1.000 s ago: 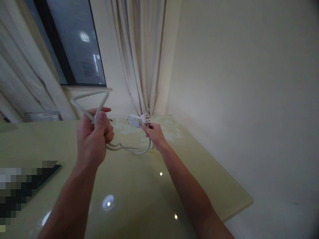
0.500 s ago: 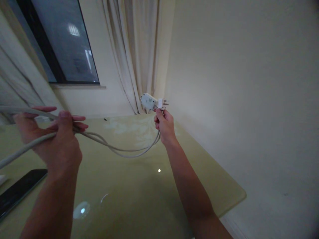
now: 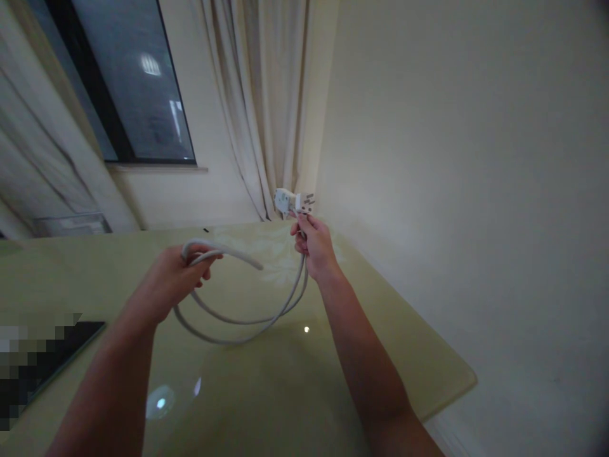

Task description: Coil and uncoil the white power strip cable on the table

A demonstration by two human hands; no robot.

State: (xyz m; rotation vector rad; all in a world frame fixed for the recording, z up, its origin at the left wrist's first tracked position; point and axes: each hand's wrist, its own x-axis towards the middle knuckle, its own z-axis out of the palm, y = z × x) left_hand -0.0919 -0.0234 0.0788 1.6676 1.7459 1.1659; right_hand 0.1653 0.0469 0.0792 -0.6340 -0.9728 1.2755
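Observation:
A white power cable [image 3: 233, 343] hangs in a loose loop between my two hands, above the table. My left hand [image 3: 169, 279] is closed round a bent part of it, and a short length sticks out to the right past the fingers. At the other side my right hand [image 3: 318, 247] grips the cable just below a white plug [image 3: 304, 202], whose metal prongs point right. Beside that plug sits a second white plug-like piece [image 3: 282, 200] with a rounded body. The right fingers partly hide where the cable meets these pieces.
Below the hands is a glossy greenish table [image 3: 266, 393] with light reflections. A dark flat device [image 3: 85, 330], partly blurred out, lies at the left. Cream curtains [image 3: 280, 95] and a window [image 3: 137, 82] are behind; a bare wall [image 3: 451, 190] rises along the right.
My left hand has moved right and turned over, its spread fingers now closed on a bend of the cable. The loop hangs lower. My right hand has barely moved; the plugs have turned slightly.

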